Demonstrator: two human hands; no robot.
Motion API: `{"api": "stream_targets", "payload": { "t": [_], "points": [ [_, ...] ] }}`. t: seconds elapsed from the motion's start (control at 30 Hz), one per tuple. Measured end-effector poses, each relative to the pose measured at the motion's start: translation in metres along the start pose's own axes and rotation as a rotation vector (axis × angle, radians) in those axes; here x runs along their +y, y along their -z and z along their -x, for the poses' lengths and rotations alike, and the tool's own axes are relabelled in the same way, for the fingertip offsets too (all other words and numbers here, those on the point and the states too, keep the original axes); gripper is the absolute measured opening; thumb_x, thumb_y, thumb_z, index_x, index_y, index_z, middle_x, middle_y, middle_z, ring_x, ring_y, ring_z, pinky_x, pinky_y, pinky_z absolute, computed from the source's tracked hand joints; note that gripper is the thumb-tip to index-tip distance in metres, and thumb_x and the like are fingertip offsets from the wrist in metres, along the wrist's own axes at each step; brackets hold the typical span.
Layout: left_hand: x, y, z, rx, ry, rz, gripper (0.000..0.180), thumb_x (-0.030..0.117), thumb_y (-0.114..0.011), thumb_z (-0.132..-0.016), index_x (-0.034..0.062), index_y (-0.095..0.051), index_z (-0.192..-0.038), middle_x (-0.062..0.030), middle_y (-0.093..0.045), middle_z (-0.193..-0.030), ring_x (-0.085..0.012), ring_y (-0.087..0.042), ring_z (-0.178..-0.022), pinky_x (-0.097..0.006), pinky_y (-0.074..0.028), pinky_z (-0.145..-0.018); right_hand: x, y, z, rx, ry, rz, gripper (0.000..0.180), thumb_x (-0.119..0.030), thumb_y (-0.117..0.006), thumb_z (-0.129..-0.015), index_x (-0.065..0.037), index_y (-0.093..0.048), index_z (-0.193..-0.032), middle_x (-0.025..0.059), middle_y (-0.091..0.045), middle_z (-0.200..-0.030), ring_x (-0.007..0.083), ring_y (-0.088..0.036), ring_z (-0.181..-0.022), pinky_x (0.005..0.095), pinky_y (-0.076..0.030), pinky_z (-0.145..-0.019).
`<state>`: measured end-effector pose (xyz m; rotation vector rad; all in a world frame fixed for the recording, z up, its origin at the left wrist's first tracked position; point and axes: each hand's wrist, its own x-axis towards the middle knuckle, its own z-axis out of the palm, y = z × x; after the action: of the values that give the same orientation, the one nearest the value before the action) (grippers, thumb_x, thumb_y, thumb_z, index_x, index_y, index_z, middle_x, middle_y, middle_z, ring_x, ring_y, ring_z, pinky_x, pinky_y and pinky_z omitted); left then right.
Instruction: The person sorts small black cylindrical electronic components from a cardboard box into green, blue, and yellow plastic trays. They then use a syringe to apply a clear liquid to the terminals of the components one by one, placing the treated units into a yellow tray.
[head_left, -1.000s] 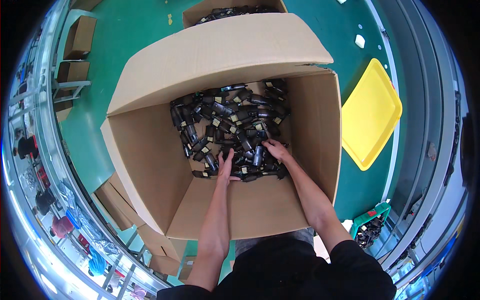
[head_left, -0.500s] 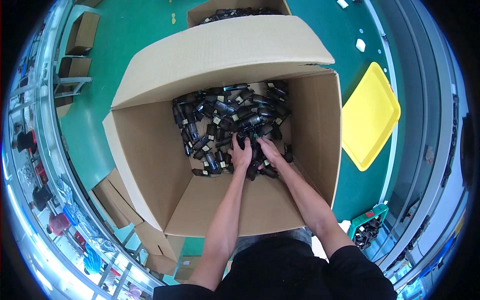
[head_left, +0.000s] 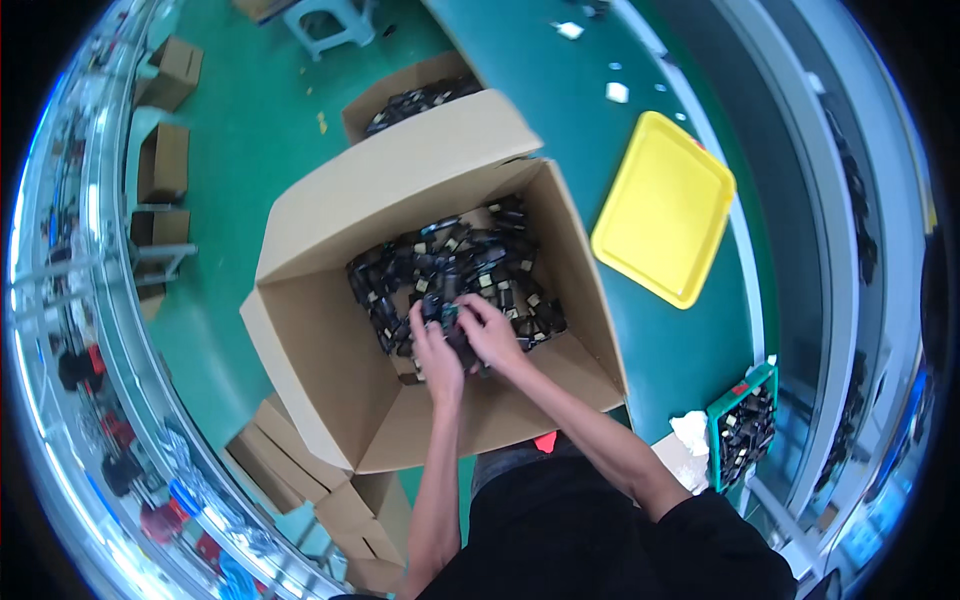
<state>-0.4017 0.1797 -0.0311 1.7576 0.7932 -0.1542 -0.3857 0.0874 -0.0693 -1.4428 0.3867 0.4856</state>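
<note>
1. hands, both of them, are deep inside a large open cardboard box [head_left: 325, 345]; the left hand [head_left: 437, 362] and the right hand [head_left: 492, 340] close in from either side on a few dark pieces [head_left: 459, 348], grasping them between curved fingers, though blur hides the exact grip.
2. black parts [head_left: 395, 265], many with pale labels, lie heaped on the box floor, mostly toward the far side, reaching both side walls.
3. near wall [head_left: 495, 410] slopes up beneath the forearms; the left forearm [head_left: 437, 480] crosses its rim around the middle, the right forearm [head_left: 590, 440] close to the right corner.
4. right wall [head_left: 565, 275] stands nearer the right hand than the left wall does the left hand, so sideways room is wider on the left.
5. far flap [head_left: 400, 180] leans outward, leaving the top open above the hands.
6. yellow tray [head_left: 665, 210] lies on the green desk [head_left: 650, 350], its left corner just beside the box's right edge.
7. smaller box [head_left: 372, 105] with more black parts sits just past the far flap.
8. green crate [head_left: 714, 445], also filled with dark pieces, stands to the right, well apart from the hands.
</note>
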Motion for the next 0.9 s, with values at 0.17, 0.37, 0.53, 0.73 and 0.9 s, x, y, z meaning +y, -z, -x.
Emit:
{"api": "stream_targets", "payload": {
  "t": [0.17, 0.37, 0.53, 0.73, 0.9],
  "points": [
    [0.093, 0.016, 0.058, 0.037, -0.426, -0.135, 0.048, 0.016, -0.033, -0.097, 0.0016, -0.038, -0.142, -0.0202, -0.049, -0.132, -0.0290, -0.052, -0.117, -0.040, -0.039, -0.101, -0.102, 0.010, 0.063, 0.086, 0.369, -0.044, 0.017, -0.013, -0.058, -0.096, -0.004, -0.061, -0.110, 0.0054, -0.065, -0.087, 0.0086, -0.061, -0.076, 0.0278, -0.050, -0.064],
    [0.179, -0.046, 0.153, -0.330, -0.457, 0.090, 0.056, 0.027, -0.030, -0.098, 0.0033, -0.026, -0.149, -0.0225, -0.039, -0.144, -0.0337, -0.045, -0.129, -0.041, -0.037, -0.106, -0.176, 0.114, 0.153, 0.354, 0.581, -0.107, 0.024, -0.013, -0.061, -0.093, -0.002, -0.060, -0.114, 0.0145, -0.064, -0.104, 0.0258, -0.063, -0.097, 0.0353, -0.048, -0.085],
    [0.181, -0.153, 0.221, -0.715, -0.741, -0.107, 0.056, 0.030, -0.039, -0.099, 0.0018, -0.032, -0.147, -0.0210, -0.038, -0.145, -0.0339, -0.039, -0.133, -0.043, -0.028, -0.111, -0.159, 0.220, 0.225, 0.784, 0.460, -0.264, 0.024, -0.011, -0.063, -0.092, -0.002, -0.060, -0.114, 0.0108, -0.063, -0.099, 0.0202, -0.062, -0.088, 0.0332, -0.050, -0.077],
    [0.108, -0.319, 0.285, -1.255, -0.728, -0.252, 0.046, 0.022, -0.037, -0.100, 0.0168, -0.037, -0.146, -0.0240, -0.038, -0.141, -0.0395, -0.047, -0.126, -0.042, -0.037, -0.105, -0.040, 0.357, 0.253, 1.374, 0.380, -0.281, 0.025, -0.014, -0.059, -0.096, 0.001, -0.059, -0.116, 0.0047, -0.064, -0.097, 0.0080, -0.056, -0.083, 0.0252, -0.047, -0.073],
    [0.023, -0.439, 0.291, -1.427, -0.524, -0.273, 0.045, 0.028, -0.032, -0.103, 0.0212, -0.036, -0.148, -0.0250, -0.038, -0.141, -0.0429, -0.048, -0.124, -0.045, -0.039, -0.104, 0.011, 0.443, 0.246, 1.485, 0.213, -0.162, 0.024, -0.018, -0.057, -0.096, -0.003, -0.060, -0.115, 0.0059, -0.065, -0.088, 0.0130, -0.060, -0.078, 0.0278, -0.049, -0.072]
  ]
}}
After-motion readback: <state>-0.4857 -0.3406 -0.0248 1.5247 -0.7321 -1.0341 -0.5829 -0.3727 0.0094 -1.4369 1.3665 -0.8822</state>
